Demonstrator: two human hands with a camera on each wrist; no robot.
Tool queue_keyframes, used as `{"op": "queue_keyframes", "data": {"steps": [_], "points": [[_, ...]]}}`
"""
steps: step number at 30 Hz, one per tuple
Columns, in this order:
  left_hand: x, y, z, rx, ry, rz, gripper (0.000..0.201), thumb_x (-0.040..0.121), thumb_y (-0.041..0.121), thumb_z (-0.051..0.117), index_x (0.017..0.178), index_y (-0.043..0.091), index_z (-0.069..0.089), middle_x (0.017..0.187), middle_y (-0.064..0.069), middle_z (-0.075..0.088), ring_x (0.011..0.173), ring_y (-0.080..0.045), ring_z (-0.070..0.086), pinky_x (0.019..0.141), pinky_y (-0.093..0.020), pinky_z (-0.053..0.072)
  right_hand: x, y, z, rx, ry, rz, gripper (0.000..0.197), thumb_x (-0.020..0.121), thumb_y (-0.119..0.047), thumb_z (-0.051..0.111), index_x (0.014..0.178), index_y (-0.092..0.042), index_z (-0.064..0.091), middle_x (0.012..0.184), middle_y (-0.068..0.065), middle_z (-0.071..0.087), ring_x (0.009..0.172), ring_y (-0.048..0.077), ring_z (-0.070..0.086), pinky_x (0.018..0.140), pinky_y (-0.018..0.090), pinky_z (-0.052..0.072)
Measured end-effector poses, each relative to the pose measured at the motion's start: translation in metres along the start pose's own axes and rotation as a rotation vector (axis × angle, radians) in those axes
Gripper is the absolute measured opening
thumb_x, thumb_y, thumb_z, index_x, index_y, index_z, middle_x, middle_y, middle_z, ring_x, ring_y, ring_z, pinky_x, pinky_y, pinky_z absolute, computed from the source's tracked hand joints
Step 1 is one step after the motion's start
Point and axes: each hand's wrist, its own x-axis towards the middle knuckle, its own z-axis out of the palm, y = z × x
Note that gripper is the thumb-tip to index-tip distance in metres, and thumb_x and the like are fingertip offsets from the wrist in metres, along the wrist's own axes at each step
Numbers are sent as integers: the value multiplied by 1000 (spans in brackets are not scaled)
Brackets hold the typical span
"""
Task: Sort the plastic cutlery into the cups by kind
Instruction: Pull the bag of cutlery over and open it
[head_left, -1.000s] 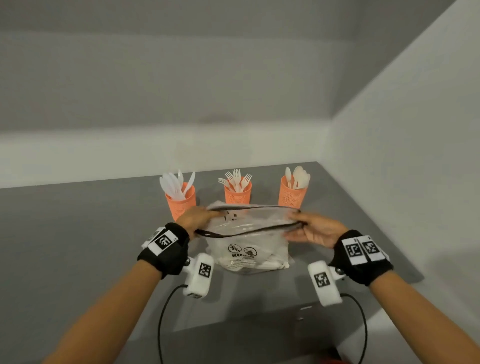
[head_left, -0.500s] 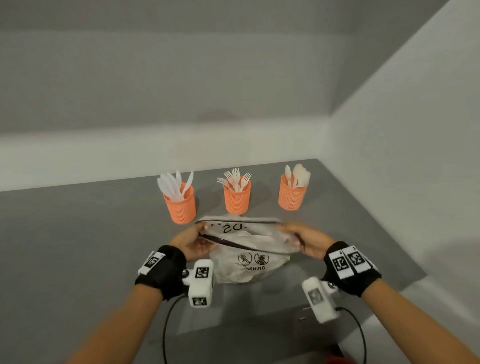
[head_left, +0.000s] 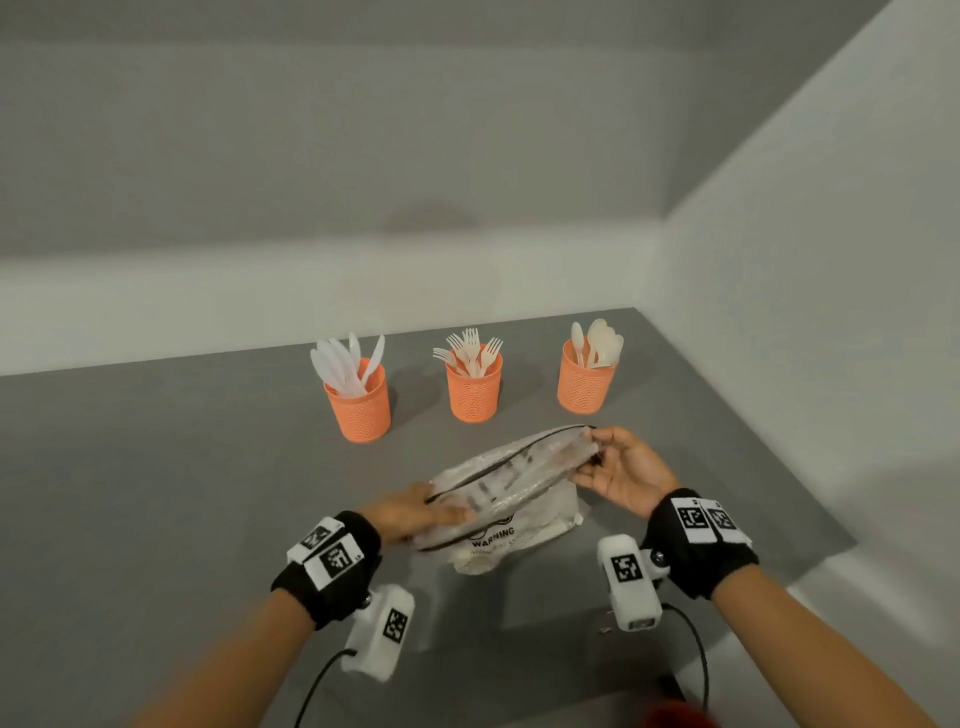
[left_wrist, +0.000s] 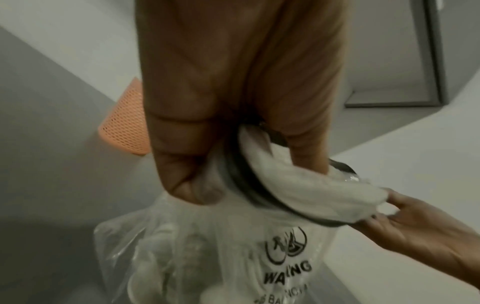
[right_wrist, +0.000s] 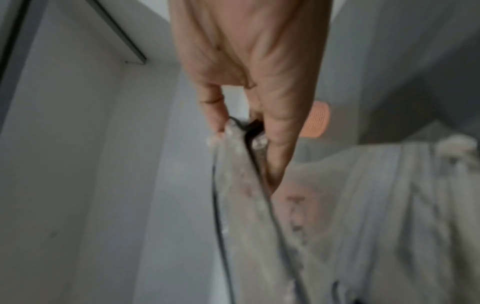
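Observation:
A clear plastic bag (head_left: 511, 512) printed with a warning sits on the grey table, white cutlery showing dimly inside it (left_wrist: 166, 265). My left hand (head_left: 415, 514) grips the left end of its dark zip rim (left_wrist: 249, 185). My right hand (head_left: 621, 470) pinches the right end of the rim (right_wrist: 249, 131), which is raised higher than the left. Behind stand three orange mesh cups: knives in the left cup (head_left: 358, 402), forks in the middle cup (head_left: 474, 387), spoons in the right cup (head_left: 586, 382).
The grey table (head_left: 156, 493) ends at a white wall (head_left: 805, 389) on the right and a pale ledge behind the cups. Its front edge lies just below my wrists. White wrist cameras with black cables hang under both forearms.
Both hands drew the bag back toward me, away from the cups. The rim has tilted, with the right end lifted and the left end lowered.

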Motion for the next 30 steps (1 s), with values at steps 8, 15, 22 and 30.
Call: {"op": "queue_keyframes", "data": {"steps": [8, 15, 22, 30], "points": [[3, -21, -10, -870, -43, -149, 32, 78, 42, 62, 93, 13, 61, 90, -10, 64, 73, -21, 63, 67, -37, 58, 10, 9, 15, 113, 101, -23, 12, 64, -16, 54, 54, -10, 53, 54, 3, 56, 37, 13, 52, 33, 16, 43], [22, -5, -4, -1306, 181, -135, 30, 97, 12, 35, 72, 6, 50, 58, -12, 66, 50, -21, 66, 44, -29, 56, -12, 39, 9, -1150, -150, 178, 13, 86, -23, 65, 82, -12, 60, 55, -13, 57, 49, 0, 48, 47, 11, 33], [23, -16, 3, -782, 128, -29, 41, 88, 44, 52, 94, 8, 70, 78, -7, 61, 53, -13, 52, 50, -24, 43, -11, 27, -5, -560, -65, 179, 13, 77, -22, 65, 80, -9, 69, 62, -1, 68, 49, 4, 61, 47, 15, 50], [-5, -22, 10, -21, 81, 80, 27, 86, 33, 62, 63, 20, 53, 40, 14, 46, 39, 0, 42, 42, -9, 32, 15, 23, 8, 113, 167, 19, 21, 64, -13, 61, 82, -4, 55, 66, 13, 70, 61, 25, 71, 54, 37, 58]]}}
